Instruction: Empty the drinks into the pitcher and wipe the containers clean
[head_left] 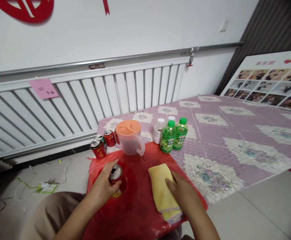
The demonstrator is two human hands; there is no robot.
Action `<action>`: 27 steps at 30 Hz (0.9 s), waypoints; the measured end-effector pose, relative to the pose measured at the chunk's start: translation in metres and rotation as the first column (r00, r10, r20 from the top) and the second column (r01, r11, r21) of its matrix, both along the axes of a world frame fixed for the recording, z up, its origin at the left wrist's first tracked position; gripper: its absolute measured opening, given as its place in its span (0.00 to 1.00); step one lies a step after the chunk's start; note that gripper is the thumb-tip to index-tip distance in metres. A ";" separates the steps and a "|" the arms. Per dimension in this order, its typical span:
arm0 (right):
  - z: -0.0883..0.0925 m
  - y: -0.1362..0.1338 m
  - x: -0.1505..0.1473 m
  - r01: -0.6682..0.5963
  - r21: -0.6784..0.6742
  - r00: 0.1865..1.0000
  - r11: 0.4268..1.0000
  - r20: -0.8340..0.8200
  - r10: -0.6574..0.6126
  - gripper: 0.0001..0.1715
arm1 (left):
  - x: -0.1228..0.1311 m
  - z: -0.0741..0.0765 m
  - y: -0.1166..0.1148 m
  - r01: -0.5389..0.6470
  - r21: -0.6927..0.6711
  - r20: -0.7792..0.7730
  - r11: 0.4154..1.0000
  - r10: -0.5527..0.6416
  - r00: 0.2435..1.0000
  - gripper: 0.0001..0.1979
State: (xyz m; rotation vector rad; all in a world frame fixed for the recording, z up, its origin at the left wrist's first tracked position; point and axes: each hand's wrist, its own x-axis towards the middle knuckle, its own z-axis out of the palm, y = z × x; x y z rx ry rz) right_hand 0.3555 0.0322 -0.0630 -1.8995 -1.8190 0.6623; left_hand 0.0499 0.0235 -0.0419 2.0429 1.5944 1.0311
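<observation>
My left hand [103, 186] is wrapped round a red drink can [116, 177] with an opened top, standing on a red plastic sheet [135, 206]. My right hand [183, 191] rests palm down with its fingers flat on a folded yellow cloth [160, 186] lying on the same sheet. Just beyond the can stands a clear plastic jug with an orange lid [129, 136].
Several more red cans [100, 144] stand at the bed's near left corner. Two green bottles [174, 135] and two white-capped bottles [159, 130] stand behind the cloth. The purple quilted cover [235, 133] spreads right. A white radiator [85, 96] lines the wall; a photo board [270, 83] leans far right.
</observation>
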 end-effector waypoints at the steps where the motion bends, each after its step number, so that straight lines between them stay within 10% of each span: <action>1: -0.002 0.000 0.000 0.028 0.004 0.998 1.000 0.056 -0.028 0.24 | 0.000 0.000 0.000 0.004 -0.002 -0.004 1.000 -0.004 1.000 0.33; 17: 0.010 -0.010 -0.031 -0.069 0.433 0.947 0.899 0.311 -0.077 0.17 | -0.002 -0.001 0.000 0.019 -0.022 -0.043 1.000 -0.020 0.999 0.33; 27: -0.004 -0.007 -0.050 -0.185 0.113 0.906 0.976 0.403 0.126 0.35 | -0.003 0.000 0.000 0.033 -0.016 -0.051 0.999 -0.034 0.998 0.32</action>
